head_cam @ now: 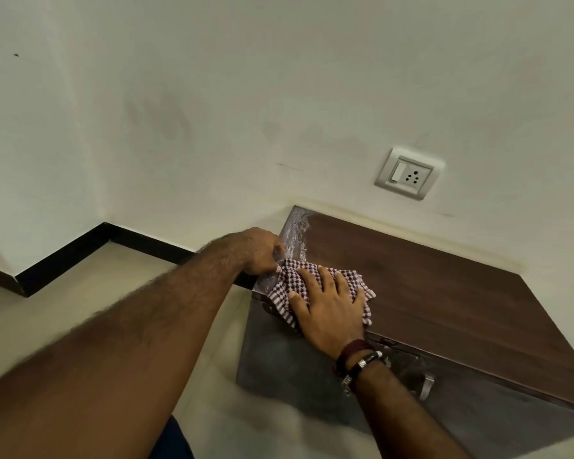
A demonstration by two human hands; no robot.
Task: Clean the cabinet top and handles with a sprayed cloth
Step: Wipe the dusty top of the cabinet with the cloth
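A dark brown wooden cabinet top (428,293) runs along the wall at the right. A wet, streaky patch (295,236) shows at its far left corner. A purple-and-white checked cloth (352,279) lies on the top's front left corner. My right hand (328,306) presses flat on the cloth, fingers spread. My left hand (259,250) grips the cabinet's left edge beside the cloth, fingers curled over it. A metal handle (426,385) sits on the cabinet's grey front, below my right wrist.
A white wall with a switch-and-socket plate (408,173) rises behind the cabinet. A black skirting board (80,246) lines the wall's foot at the left, above a pale tiled floor (63,309).
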